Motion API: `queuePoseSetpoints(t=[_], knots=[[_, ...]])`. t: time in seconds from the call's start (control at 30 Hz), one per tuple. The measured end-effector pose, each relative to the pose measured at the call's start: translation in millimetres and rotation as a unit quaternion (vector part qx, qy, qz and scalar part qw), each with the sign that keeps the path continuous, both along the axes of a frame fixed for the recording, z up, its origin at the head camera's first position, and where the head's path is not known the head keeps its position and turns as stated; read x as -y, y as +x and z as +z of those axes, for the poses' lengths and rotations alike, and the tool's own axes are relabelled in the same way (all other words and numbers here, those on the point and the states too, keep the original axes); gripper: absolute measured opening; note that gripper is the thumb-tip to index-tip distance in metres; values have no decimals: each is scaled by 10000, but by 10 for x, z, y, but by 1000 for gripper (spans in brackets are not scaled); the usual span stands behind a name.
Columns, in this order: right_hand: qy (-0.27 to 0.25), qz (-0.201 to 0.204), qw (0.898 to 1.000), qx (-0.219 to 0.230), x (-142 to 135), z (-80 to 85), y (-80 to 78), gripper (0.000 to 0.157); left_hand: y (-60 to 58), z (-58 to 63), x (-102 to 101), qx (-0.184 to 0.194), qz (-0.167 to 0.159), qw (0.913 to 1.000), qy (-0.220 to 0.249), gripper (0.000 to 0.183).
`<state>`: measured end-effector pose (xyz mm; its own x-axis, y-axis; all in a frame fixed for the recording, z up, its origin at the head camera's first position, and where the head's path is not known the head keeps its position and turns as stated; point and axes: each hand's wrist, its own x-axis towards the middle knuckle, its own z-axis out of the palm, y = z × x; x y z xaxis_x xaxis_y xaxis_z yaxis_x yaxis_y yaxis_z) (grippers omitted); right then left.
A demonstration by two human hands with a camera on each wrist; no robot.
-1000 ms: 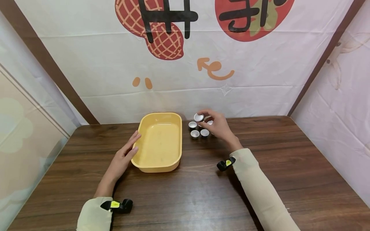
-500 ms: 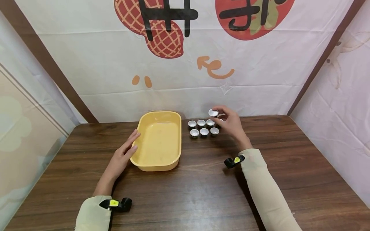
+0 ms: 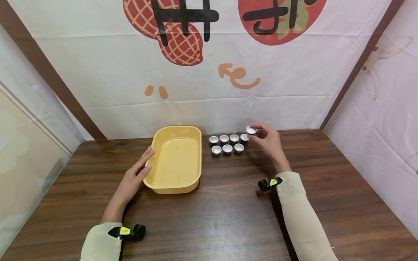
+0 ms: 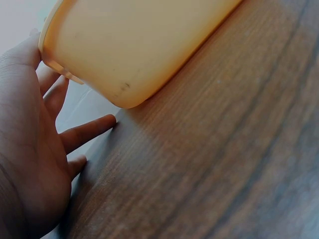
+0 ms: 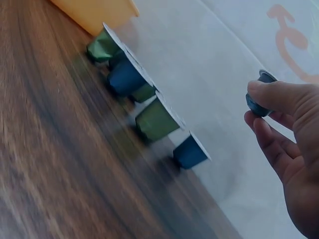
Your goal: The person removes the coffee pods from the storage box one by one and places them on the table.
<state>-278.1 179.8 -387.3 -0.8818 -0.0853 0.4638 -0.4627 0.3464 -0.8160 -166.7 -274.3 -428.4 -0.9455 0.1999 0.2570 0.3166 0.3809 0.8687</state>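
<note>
My right hand (image 3: 269,141) pinches a blue coffee capsule (image 5: 260,94) between thumb and fingers. In the head view this capsule's silver lid faces up, just above and right of the back row's last capsule (image 3: 244,137). Several more coffee capsules stand in two rows, silver lids up; the front row has three, including one at its right end (image 3: 239,148). The right wrist view shows green capsules (image 5: 158,119) and blue ones (image 5: 190,152). My left hand (image 3: 132,180) rests on the left rim of a yellow tub (image 3: 173,190), with its fingers spread and fairly straight.
The capsules stand on a dark wood-grain table (image 3: 209,224), just right of the tub and near the back edge. A white printed cloth (image 3: 183,112) hangs right behind them. Black wrist cameras sit at both sleeves (image 3: 102,243).
My right hand has moved to the right with the held capsule, from over the middle of the back row to its right end. The left hand stays at the tub's rim.
</note>
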Motion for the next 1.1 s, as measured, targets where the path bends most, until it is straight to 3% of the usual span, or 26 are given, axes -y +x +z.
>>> queuePoseSetpoints(t=[0.53, 0.8, 0.97, 1.1], knots=[[387, 258, 9933, 1055, -265, -360, -59, 36, -18, 7, -17, -26, 23, 10000, -92, 47], [405, 587, 9915, 1091, -217, -465, -94, 37, 7, 23, 6, 33, 94, 9998, -200, 48], [341, 476, 9918, 1136, -224, -469, -98, 34, -4, 18, -8, 32, 144, 9997, -204, 48], [616, 345, 9910, 1139, -250, -491, -90, 32, -3, 8, -34, 23, 120, 9998, -173, 48]])
